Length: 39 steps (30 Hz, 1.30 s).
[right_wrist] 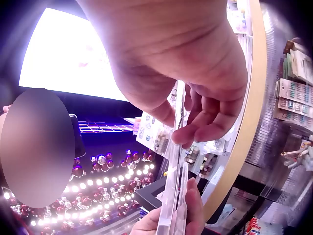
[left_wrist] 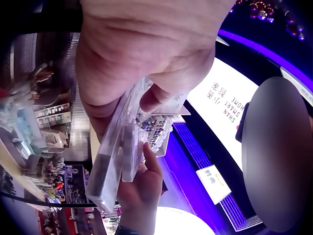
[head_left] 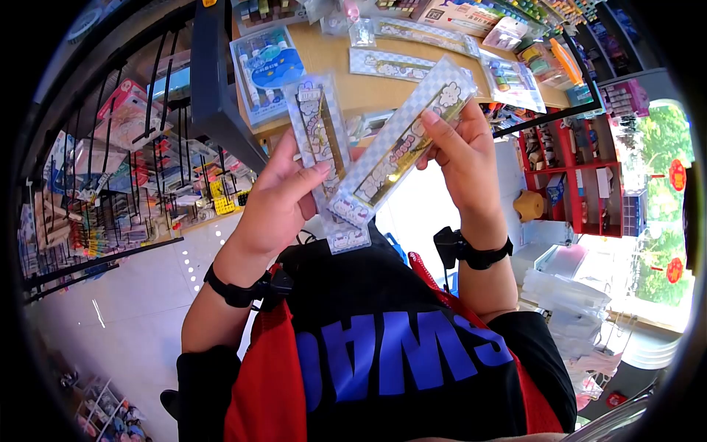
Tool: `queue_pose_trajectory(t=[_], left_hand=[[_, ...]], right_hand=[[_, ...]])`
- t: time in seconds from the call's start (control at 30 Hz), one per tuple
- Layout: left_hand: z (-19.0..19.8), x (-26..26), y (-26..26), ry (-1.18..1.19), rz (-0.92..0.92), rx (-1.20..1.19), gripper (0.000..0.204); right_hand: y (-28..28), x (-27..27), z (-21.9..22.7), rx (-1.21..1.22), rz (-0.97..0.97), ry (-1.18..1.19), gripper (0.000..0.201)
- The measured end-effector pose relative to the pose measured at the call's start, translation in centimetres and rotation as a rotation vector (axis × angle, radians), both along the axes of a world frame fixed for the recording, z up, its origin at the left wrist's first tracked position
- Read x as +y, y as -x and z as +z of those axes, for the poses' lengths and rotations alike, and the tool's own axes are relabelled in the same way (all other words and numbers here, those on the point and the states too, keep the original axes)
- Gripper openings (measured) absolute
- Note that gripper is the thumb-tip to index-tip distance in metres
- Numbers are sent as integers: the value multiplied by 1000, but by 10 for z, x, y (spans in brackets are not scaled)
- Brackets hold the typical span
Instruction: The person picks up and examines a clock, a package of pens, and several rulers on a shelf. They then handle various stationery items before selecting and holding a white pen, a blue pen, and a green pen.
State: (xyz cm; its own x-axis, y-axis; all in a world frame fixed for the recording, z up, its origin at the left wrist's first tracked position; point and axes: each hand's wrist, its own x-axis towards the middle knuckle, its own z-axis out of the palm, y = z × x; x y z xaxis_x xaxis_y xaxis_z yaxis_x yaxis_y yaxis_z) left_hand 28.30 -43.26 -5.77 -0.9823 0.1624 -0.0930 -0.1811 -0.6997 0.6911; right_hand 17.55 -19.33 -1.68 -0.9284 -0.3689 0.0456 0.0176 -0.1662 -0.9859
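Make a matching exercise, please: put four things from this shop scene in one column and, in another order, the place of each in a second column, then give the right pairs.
Things:
1. slanted checkered packet
2. upright checkered packet
3. blue packet
4. black wrist strap

Places:
A. lying on the wooden shelf top
B. held in the left hand
C. held in the right hand
D. round the right forearm

Pairs: 1-C, 2-B, 3-A, 4-D
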Motion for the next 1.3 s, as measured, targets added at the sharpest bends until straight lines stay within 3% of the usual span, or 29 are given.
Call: queue_pose_trajectory(t=[0.3, 0.43, 0.6, 0.7, 0.77, 0.8, 0.83, 0.9, 0.93, 1.03, 1.07, 1.17, 1.2, 1.23, 1.3], left_hand=[[0, -9, -7, 38, -5, 9, 76], [-2, -8, -9, 164, 27, 104, 82], [-11, -2, -9, 242, 79, 138, 82], [-15, 3, -11, 281, 84, 207, 80], [-24, 1, -12, 305, 2, 166, 77], [-18, 5, -14, 236, -4, 157, 74], [-16, 3, -16, 242, -19, 167, 74], [-15, -4, -21, 161, -130, -29, 76], [-17, -2, -21, 204, -115, 2, 77], [-23, -7, -20, 246, -169, 25, 76], [-21, -3, -22, 241, -127, 18, 64], [-29, -4, -17, 271, -100, 37, 48], [-25, 0, -14, 328, -74, -14, 65], [-24, 3, -11, 334, -70, -14, 65], [-23, 8, -6, 367, -12, -39, 66]], right_hand=[[6, -6, 4, 26, 26, -23, 46], [3, -10, 9, 70, -12, -37, 45], [-11, -24, 3, 130, 84, -135, 49], [-33, -41, 0, 116, 161, -180, 56], [-37, -46, -10, 205, 194, -275, 68], [-36, -44, -11, 303, 199, -439, 81], [-35, -44, -9, 307, 181, -435, 81], [-33, -43, -6, 451, 172, -586, 95], [-32, -41, -5, 430, 178, -560, 102], [-25, -27, 1, 496, 217, -570, 99], [-18, -17, 13, 412, 169, -591, 95], [31, 27, 9, 787, -287, -689, 69], [53, 42, 9, 971, -321, -773, 68], [69, 55, 11, 1156, -353, -852, 67], [81, 72, 13, 1143, -287, -933, 68]])
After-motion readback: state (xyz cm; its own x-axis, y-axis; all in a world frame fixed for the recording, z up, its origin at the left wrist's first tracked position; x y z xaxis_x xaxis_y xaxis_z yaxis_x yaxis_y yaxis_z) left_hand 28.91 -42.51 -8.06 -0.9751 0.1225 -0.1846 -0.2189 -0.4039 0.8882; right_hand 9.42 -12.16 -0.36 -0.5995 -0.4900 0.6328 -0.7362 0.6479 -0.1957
